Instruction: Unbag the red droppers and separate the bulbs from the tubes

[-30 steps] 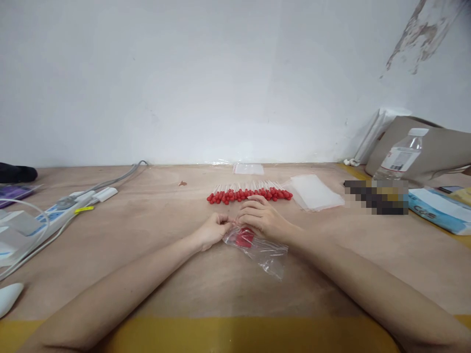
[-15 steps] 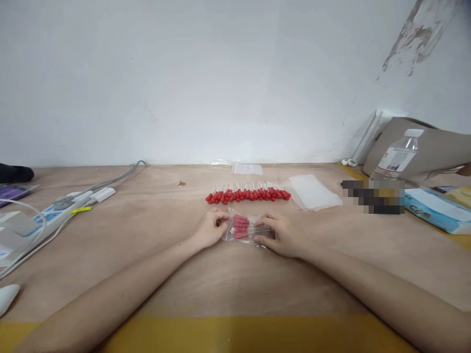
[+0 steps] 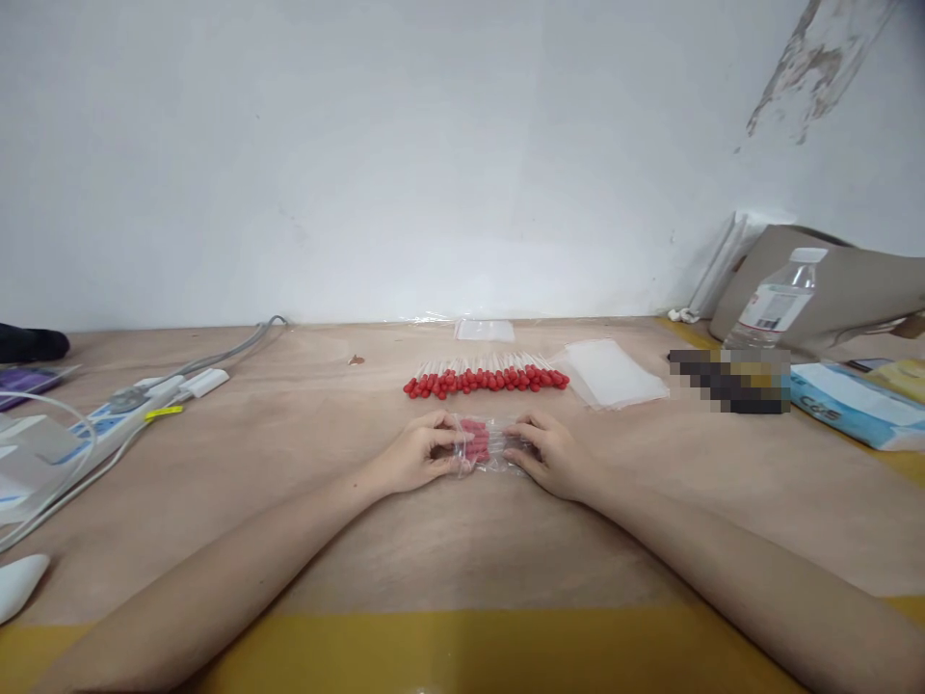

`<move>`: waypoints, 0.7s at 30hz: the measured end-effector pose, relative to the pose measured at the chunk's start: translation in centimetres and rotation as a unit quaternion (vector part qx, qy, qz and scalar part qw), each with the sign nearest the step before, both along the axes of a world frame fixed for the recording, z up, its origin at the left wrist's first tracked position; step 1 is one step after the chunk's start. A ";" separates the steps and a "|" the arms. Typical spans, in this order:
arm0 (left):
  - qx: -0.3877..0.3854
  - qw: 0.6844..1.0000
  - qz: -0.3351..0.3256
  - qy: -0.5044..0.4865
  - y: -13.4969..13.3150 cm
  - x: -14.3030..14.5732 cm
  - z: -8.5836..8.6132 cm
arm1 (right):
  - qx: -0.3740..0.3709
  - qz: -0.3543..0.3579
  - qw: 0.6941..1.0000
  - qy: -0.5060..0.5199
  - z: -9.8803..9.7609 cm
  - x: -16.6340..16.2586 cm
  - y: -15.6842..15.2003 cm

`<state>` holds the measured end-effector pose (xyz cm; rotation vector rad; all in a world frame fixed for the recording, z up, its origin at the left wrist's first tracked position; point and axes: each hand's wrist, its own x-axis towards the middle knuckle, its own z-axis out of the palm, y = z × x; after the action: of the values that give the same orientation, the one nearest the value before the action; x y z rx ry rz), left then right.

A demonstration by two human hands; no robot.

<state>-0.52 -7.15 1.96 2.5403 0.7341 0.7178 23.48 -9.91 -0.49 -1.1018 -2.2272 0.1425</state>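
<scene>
Plastic bag (image 3: 498,465), between both hands (image 3: 419,453), touching each

L side of desk (image 3: 303,405): pwr strip (image 3: 108,424) w/ plugs (image 3: 39,440), grey cable (image 3: 229,353); white rounded item (image 3: 21,586) nr front. R side: capped btl (image 3: 777,306) before taupe item (image 3: 867,299), blue pack (image 3: 853,405) nearby. Wall (image 3: 405,154) peeling upper R.

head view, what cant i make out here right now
All in the head view:
Clear bag: ends partly hidden by the left hand and right hand.
Red-tipped sticks: exact count lost where they overlap.
Dark object: blurred by pixelation.
Bottle label: print too small to read.
White object, lower left: cut off by picture's edge.
</scene>
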 end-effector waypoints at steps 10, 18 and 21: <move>0.137 0.983 -0.114 0.045 1.3 -0.3 0.1 | -0.034 0.023 0.999 0.002 0.4 0.6 0.3; 0.114 0.992 -0.045 0.037 0.0 0.7 0.0 | -0.057 0.047 0.997 0.008 0.6 1.1 0.7; 0.077 0.996 -0.039 0.018 0.0 0.9 0.1 | -0.064 0.047 0.997 0.013 0.6 1.4 0.7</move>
<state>0.38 -7.14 2.06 2.7106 0.6094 0.7283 24.84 -9.17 0.14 -1.0561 -2.2728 0.3407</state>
